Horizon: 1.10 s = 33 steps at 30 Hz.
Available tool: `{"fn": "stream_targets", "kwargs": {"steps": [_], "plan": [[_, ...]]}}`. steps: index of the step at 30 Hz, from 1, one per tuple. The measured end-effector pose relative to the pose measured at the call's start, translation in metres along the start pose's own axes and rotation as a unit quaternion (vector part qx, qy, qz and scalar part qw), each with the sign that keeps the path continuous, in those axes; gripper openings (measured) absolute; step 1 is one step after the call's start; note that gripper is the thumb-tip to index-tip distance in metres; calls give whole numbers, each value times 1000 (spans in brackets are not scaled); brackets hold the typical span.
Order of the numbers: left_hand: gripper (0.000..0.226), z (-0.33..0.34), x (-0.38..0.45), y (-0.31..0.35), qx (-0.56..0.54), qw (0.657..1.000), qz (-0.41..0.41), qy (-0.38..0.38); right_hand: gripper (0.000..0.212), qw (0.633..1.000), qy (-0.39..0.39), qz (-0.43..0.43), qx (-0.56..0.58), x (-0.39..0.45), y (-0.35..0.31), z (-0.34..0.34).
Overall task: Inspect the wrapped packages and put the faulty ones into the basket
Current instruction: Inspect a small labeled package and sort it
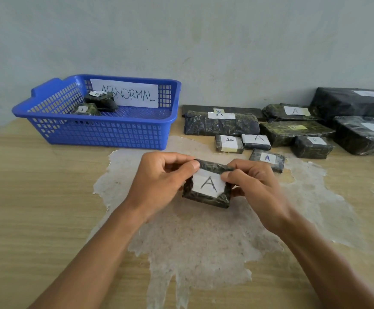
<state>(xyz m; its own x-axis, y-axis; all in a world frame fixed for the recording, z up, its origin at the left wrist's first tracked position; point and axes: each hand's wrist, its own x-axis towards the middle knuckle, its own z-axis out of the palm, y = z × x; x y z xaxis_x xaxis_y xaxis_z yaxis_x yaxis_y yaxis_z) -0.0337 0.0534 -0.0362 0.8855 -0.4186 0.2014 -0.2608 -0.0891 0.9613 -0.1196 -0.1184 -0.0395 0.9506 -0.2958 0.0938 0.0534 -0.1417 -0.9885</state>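
Observation:
A small dark wrapped package (208, 186) with a white label marked "A" is held between both hands above the table's middle. My left hand (159, 181) grips its left side, thumb on the top edge. My right hand (250, 184) pinches its right side. The blue plastic basket (105, 134) with an "ABNORMAL" sign stands at the back left and holds two small dark packages (101, 101). Several more wrapped packages (221, 123) with A and B labels lie at the back right, the nearest one (267, 159) just beyond my right hand.
The wooden table (36, 208) has a pale worn patch under my hands. A grey wall rises right behind the basket and packages. Large dark parcels (364, 134) fill the far right corner.

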Motion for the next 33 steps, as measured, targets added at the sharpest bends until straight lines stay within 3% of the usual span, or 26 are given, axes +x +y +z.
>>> {"fn": "stream_targets", "kwargs": {"steps": [10, 15, 18, 24, 29, 33], "plan": [[7, 3, 0, -6, -24, 1000, 4, 17, 10, 999, 31, -20, 24, 0, 4, 1], [15, 3, -2, -3, -81, 995, -45, -32, 14, 995, 86, -28, 46, 3, 4, 0], [5, 1, -1, -5, -46, 996, -51, -53, 12, 991, 112, -20, 68, 3, 4, -4], [10, 0, 1, -6, -62, 996, -60, -29, 11, 990, 96, 8, 98, 3, 5, -2], [13, 1, -1, -2, -88, 991, -75, -74, 10, 991, 95, -1, 98, 3, 5, -3], [15, 1, -1, -3, -92, 993, -66, -40, 11, 991, 81, 12, 106, 3, 7, -3]]}}
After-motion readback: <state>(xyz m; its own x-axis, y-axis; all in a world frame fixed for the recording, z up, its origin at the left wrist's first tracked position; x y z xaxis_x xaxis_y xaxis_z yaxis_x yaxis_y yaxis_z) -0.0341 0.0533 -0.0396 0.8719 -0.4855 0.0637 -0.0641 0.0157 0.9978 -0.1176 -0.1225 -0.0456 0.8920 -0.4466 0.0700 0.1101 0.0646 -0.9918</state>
